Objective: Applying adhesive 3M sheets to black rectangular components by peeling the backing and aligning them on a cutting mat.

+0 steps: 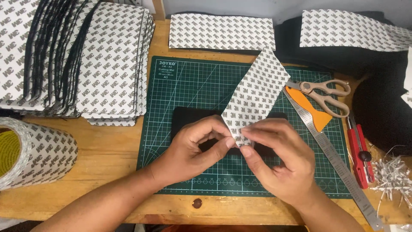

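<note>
A black flat rectangular piece (189, 117) lies on the green cutting mat (180, 86). A white printed backing strip (256, 91) rises from it toward the upper right. My left hand (195, 148) and my right hand (277, 159) pinch the strip's lower end together with thumbs and fingertips, right over the black piece. Both hands cover the middle and right part of the black piece.
Stacks of backed black pieces (77, 56) fill the upper left; a large tape roll (34, 152) sits at the left. More backed sheets (221, 31) lie behind the mat. Scissors (328, 94), an orange scraper (309, 107), a steel ruler (334, 159), a red utility knife (360, 157) and paper shreds (392, 176) are at the right.
</note>
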